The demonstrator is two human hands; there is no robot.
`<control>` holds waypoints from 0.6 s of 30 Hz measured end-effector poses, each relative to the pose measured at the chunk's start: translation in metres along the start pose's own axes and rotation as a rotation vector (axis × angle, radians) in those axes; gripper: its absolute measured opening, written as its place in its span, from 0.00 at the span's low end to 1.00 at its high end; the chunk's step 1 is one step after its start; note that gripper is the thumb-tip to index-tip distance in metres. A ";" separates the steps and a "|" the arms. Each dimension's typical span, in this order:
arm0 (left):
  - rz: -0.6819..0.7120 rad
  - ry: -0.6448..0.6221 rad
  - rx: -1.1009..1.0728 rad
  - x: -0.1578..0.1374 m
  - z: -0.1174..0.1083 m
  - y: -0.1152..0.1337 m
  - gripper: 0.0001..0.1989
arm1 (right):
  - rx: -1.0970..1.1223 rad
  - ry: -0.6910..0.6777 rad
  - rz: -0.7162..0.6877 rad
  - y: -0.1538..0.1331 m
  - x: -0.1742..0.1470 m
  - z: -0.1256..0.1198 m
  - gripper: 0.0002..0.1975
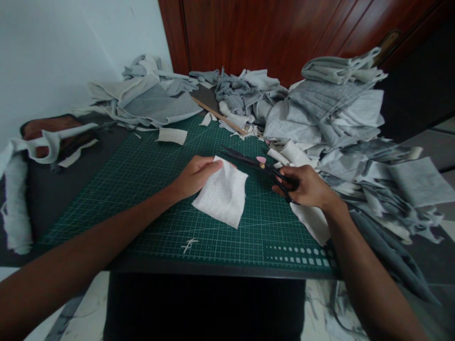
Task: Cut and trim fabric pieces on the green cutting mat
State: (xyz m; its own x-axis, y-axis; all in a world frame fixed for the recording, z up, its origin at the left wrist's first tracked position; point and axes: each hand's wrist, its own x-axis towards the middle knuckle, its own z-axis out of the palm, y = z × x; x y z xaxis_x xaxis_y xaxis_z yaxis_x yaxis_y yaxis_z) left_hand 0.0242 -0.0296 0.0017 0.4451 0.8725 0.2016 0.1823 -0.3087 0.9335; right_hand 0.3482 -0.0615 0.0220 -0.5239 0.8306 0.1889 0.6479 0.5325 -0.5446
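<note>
My left hand (199, 174) pinches a white piece of fabric (224, 196) by its upper left corner, thumb on top, above the green cutting mat (149, 232). In my right hand (305, 187) are black scissors (245, 159), with fingers through the handles. Their blades point left, just beyond the fabric's top edge and apart from it. Whether the blades are parted is hard to make out. Partly under my right wrist lies another pale fabric piece (313, 222). A few thin white trimmings (189, 244) rest on the mat near its front edge.
Heaps of grey and white fabric stand at the right (330, 104) and back left (152, 99). A wooden ruler (220, 116) lies at the back among scraps. A small cream piece (172, 136) is on the mat. At far left are a fabric roll (17, 203) and a brown item (50, 130).
</note>
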 end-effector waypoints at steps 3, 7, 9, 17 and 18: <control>0.007 -0.015 -0.013 0.000 0.001 0.002 0.20 | -0.022 -0.026 0.017 0.001 0.000 0.001 0.12; 0.041 0.011 0.026 0.001 0.001 -0.001 0.20 | -0.028 -0.046 0.026 0.001 0.001 0.005 0.11; 0.071 0.032 0.052 0.003 0.001 -0.005 0.20 | -0.024 -0.054 0.024 0.000 0.001 0.006 0.11; 0.046 0.036 0.076 0.004 0.002 -0.008 0.20 | -0.047 -0.067 0.027 0.000 0.001 0.005 0.09; 0.048 0.034 0.078 0.003 0.002 -0.007 0.20 | -0.052 -0.067 0.029 0.000 0.001 0.005 0.09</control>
State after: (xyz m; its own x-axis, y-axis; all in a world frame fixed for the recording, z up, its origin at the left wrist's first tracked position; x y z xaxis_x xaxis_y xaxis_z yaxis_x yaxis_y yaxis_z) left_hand 0.0264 -0.0251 -0.0052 0.4251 0.8680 0.2564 0.2298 -0.3775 0.8971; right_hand 0.3451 -0.0616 0.0178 -0.5389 0.8341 0.1175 0.6907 0.5173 -0.5053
